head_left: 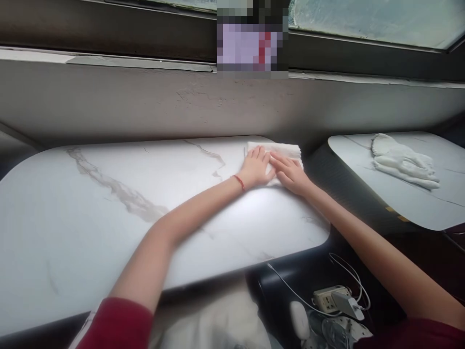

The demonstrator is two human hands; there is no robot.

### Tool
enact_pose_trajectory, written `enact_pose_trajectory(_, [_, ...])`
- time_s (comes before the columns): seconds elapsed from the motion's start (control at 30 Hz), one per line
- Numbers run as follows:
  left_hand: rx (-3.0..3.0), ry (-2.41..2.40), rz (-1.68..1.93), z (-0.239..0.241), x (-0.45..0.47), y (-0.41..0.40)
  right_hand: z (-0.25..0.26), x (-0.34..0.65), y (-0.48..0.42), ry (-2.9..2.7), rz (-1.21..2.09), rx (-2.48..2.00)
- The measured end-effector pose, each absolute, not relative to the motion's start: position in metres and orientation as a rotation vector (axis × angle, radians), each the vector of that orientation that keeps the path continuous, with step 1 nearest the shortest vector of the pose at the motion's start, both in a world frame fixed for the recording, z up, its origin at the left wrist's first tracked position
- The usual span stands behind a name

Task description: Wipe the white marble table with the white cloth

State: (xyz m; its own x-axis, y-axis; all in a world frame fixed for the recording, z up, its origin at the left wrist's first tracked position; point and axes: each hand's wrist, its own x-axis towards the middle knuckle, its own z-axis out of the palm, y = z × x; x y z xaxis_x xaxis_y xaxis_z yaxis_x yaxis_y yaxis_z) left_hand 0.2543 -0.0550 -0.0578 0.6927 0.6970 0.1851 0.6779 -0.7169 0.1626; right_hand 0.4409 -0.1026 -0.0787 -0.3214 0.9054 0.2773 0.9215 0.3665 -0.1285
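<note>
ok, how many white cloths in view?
2. One cloth lies flat under the left hand and right hand at the marble table far edge; a crumpled cloth sits on the side table at right.

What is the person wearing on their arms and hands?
Both hands are bare: no gloves or rings visible. The left hand has a thin red string bracelet at the wrist. Dark red short sleeves cover the upper arms; forearms are uncovered. The right hand wears nothing.
</note>
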Motion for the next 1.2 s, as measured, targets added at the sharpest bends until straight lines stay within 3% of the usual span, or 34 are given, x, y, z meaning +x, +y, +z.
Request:
enact_pose_trajectory(0.27, [3.014, 0.846, 0.354, -0.06, 0.217, -0.158, -0.058, 0.42, -0.228, -2.568, -0.374, -1.442])
enact_pose_trajectory(0.43, [3.045, 0.767, 0.341, -0.056, 0.184, -0.173, -0.06, 0.375, -0.25, -2.487, -0.426, -1.476])
enact_pose_trajectory(0.63, [2.984, 0.921, 0.296, -0.052, 0.169, -0.124, -0.075, 0.35, -0.187, -2.274, -0.308, -1.456])
enact_pose_trajectory(0.97, [2.714, 1.513, 0.319, -0.044, 0.112, -0.023, -0.073, 0.285, -0.018, -2.389, -0.035, -1.379])
enact_pose_trajectory(1.2, [2.636, 1.609, 0.327, -0.046, 0.099, -0.009, -0.074, 0.272, 0.012, -2.348, 0.038, -1.359])
